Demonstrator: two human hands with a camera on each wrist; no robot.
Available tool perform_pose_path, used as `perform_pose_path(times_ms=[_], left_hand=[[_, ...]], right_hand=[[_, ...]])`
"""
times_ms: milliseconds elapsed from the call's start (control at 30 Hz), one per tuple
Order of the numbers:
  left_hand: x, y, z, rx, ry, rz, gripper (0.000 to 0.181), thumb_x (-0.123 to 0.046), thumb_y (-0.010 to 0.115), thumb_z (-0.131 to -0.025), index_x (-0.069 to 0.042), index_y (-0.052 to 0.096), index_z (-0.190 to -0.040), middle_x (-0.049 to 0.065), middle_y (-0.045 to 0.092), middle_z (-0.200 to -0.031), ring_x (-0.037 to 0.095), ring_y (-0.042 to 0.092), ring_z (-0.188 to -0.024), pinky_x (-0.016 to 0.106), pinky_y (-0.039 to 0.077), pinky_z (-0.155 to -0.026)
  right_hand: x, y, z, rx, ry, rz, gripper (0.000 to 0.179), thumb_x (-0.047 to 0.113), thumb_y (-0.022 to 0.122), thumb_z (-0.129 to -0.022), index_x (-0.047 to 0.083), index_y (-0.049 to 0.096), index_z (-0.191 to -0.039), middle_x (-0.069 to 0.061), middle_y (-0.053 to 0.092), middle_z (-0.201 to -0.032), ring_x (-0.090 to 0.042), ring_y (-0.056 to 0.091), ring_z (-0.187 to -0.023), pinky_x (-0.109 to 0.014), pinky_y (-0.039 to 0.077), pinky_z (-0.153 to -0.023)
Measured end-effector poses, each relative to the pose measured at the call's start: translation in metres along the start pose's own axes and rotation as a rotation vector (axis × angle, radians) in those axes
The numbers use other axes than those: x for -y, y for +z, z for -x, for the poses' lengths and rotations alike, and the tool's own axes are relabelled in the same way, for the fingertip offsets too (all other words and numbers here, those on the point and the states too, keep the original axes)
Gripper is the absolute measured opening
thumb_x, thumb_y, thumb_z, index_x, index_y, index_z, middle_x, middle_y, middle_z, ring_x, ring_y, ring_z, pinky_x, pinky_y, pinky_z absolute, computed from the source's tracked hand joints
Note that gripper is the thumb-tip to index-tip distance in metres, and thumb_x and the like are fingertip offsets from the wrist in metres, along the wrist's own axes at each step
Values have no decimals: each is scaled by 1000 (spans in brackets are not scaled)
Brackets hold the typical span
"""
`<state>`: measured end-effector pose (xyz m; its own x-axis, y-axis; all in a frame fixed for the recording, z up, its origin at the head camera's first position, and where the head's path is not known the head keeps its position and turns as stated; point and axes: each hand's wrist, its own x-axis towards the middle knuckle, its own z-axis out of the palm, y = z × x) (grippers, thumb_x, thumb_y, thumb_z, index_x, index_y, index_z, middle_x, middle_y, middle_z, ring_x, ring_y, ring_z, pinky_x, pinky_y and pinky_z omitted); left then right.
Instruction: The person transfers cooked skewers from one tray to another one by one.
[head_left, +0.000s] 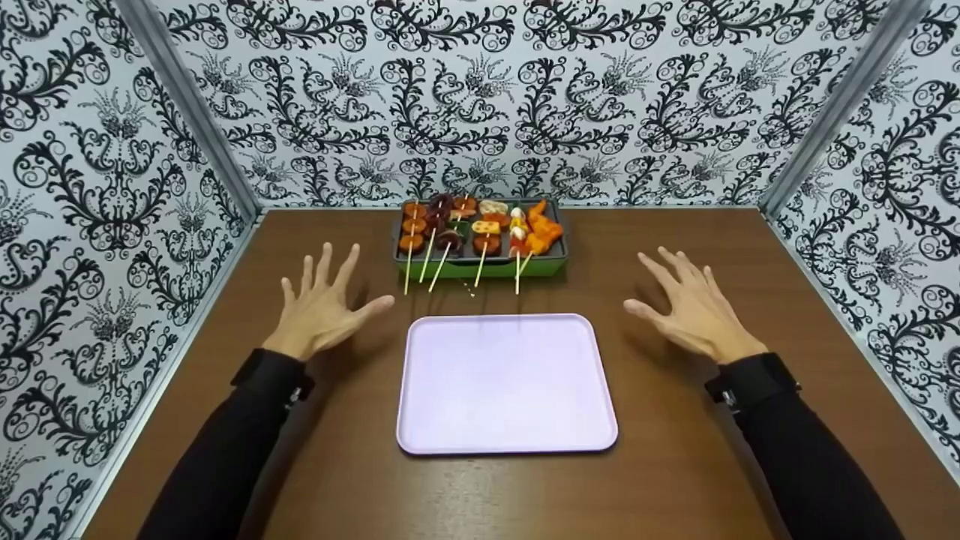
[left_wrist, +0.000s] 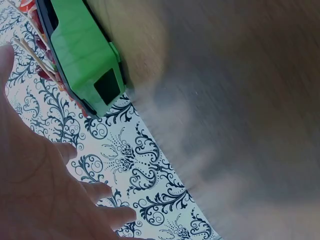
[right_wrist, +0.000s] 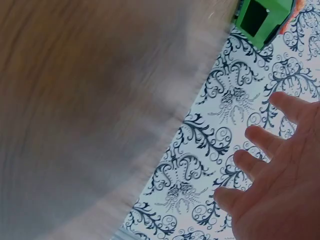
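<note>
Left arm (head_left: 217, 450) and right arm (head_left: 814, 457) reach forward, black-sleeved and well apart; left hand (head_left: 319, 311) is bare, back upward, fingers (head_left: 324, 262) fanned, thumb (head_left: 373, 306) pointing inward; right hand (head_left: 694, 311) mirrors it, likewise spread, thumb inward too.

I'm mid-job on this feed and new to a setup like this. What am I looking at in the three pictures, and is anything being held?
There's no machine: these are a person's bare hands. The wide picture comes from a head camera looking forward and down. The other two come from wrist cameras, one per hand, so they look tilted.

On the brown table, a pale lilac tray lies between the left hand and right hand. Beyond it, a green-sided grill box carries skewers of food, sticks pointing toward the person. Patterned walls surround the back and sides.

Nothing is held: both hands are spread, fingers apart.
</note>
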<state>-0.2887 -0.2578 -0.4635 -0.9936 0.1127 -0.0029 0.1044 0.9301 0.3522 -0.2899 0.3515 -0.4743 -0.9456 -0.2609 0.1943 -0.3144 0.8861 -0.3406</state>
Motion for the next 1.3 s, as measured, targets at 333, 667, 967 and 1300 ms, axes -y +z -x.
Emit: perform_pose_path(times_ms=[333,667,967,1300], left_hand=[[-5,1,4,-37,18,36,113,-96,45,-104,-37,-3,-188,19,-11,-196,56,-9,-181,90,-13,-136],[-15,2,9,-70,40,90,111,-93,49,-105,-37,3,-189,21,-1,-197,56,3,-182,89,-7,-139],[-27,9,8,-122,76,165,106,-91,55,-105,-41,13,-188,20,12,-197,57,18,-179,86,1,-143],[-47,11,13,-205,62,368,96,-77,65,-109,-36,27,-187,25,34,-187,54,40,-170,82,37,-136]], right_hand=[[20,2,0,-5,-50,-5,95,69,71,-109,25,35,-185,-23,29,-192,-55,22,-179,-80,15,-145],[33,10,6,3,-56,-44,94,69,72,-109,30,35,-185,-16,29,-194,-54,27,-178,-84,29,-138],[43,13,15,43,-40,-62,96,73,71,-108,32,31,-186,-16,29,-193,-52,29,-177,-86,36,-132],[62,18,23,76,-25,-85,100,74,73,-106,41,25,-186,-15,34,-189,-48,37,-173,-86,46,-125]])
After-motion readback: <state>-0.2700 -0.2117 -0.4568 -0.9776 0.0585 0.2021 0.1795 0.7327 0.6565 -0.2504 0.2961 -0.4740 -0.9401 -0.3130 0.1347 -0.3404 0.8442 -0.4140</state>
